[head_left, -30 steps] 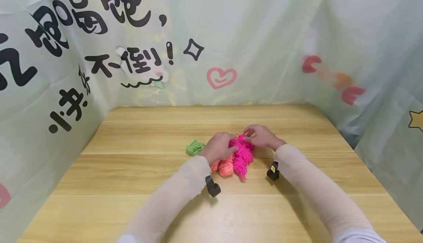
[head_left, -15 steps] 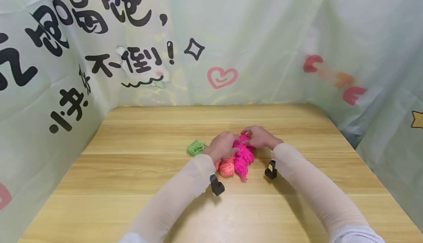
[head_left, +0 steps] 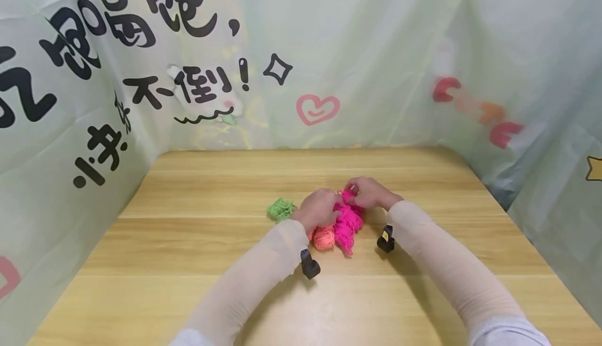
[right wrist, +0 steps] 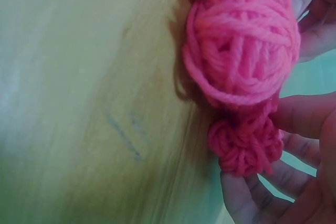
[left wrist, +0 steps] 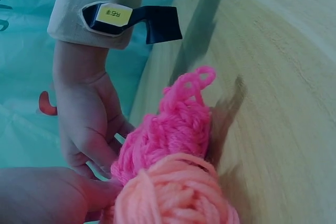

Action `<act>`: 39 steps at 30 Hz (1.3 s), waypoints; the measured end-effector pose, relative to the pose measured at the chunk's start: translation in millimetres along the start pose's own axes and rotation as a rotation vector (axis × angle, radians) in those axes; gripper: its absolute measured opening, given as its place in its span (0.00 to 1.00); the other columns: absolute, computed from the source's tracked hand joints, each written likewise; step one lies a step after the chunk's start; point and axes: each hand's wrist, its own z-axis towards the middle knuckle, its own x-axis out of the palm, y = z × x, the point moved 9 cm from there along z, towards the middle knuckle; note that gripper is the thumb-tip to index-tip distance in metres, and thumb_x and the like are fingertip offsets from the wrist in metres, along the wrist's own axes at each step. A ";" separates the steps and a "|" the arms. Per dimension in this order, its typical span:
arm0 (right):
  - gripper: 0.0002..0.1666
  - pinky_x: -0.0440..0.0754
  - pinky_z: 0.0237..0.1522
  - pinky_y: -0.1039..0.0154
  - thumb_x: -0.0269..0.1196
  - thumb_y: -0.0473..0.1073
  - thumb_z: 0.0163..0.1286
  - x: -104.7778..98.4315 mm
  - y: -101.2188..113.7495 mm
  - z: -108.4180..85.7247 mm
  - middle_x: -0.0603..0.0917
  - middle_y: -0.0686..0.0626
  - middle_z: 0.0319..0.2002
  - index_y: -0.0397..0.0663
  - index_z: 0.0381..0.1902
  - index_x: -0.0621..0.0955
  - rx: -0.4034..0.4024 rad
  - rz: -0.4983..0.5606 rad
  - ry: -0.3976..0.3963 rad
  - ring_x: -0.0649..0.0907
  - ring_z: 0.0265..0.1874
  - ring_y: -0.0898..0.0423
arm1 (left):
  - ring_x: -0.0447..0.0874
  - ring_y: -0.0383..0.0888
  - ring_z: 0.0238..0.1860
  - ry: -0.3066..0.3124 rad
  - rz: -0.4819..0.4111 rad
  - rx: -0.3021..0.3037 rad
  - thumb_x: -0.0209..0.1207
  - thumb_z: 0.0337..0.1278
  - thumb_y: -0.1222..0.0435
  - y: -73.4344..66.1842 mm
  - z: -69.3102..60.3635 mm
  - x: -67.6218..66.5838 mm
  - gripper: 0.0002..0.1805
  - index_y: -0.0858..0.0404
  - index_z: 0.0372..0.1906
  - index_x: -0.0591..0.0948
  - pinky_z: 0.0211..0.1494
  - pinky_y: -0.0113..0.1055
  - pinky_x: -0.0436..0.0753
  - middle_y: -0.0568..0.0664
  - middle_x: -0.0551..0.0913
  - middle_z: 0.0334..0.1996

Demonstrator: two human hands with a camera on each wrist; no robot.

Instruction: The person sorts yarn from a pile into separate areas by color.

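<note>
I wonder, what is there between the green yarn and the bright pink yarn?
In the head view, the left hand lies between the green yarn and the bright pink yarn; the coral yarn shows just below it in the picture.

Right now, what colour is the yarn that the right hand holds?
Bright pink; the yarn shows its colour best in the head view.

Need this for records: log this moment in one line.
left hand: on pink yarn; right hand: holds its far end; coral yarn: beside pink; green yarn: leftmost
</note>
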 end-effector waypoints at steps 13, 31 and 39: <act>0.17 0.82 0.44 0.51 0.65 0.38 0.62 -4.1 -3.8 0.2 0.84 0.37 0.43 0.39 0.48 0.80 0.004 -0.001 -0.030 0.82 0.44 0.42 | 0.80 0.42 0.45 0.025 0.009 -0.037 0.64 0.60 0.60 4.0 -4.4 9.0 0.10 0.54 0.46 0.87 0.41 0.30 0.79 0.43 0.84 0.41; 0.17 0.83 0.35 0.57 0.64 0.38 0.62 -35.8 -8.9 -4.7 0.84 0.36 0.41 0.35 0.48 0.78 0.013 -0.018 -0.088 0.84 0.32 0.51 | 0.76 0.38 0.37 0.012 0.050 -0.022 0.62 0.62 0.62 -2.0 2.0 4.3 0.09 0.55 0.46 0.86 0.38 0.29 0.76 0.42 0.81 0.35; 0.17 0.84 0.36 0.56 0.62 0.36 0.64 -41.1 -14.5 -5.4 0.83 0.35 0.41 0.33 0.49 0.76 0.021 0.032 -0.074 0.85 0.28 0.53 | 0.79 0.40 0.43 0.009 0.064 -0.018 0.62 0.63 0.61 -2.8 0.6 2.5 0.10 0.55 0.47 0.86 0.45 0.30 0.79 0.43 0.83 0.40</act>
